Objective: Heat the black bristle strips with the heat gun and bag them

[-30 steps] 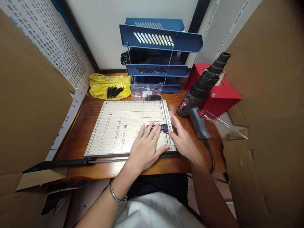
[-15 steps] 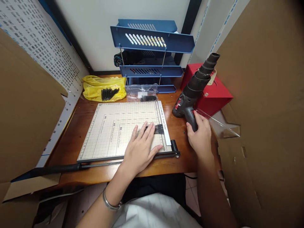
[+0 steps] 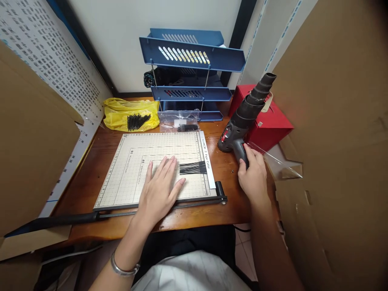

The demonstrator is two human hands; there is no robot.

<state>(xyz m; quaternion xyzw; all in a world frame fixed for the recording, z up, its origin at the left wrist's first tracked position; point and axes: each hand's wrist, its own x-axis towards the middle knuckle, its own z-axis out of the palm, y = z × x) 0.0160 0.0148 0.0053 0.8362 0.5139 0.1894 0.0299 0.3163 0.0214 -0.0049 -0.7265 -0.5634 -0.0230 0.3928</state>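
Left hand — palm down over the guillotine paper cutter, fingers slightly apart, thumb spread. Thin black strips lie side by side on the cutter, just right of this hand, reaching the white edge rail. Right hand — fingers wrapped around the pistol-grip heat gun, beside the red box.

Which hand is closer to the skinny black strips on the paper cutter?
The left. The left hand lies over the paper cutter, just left of the black strips. The right hand is farther off, beyond their right end, holding the heat gun.
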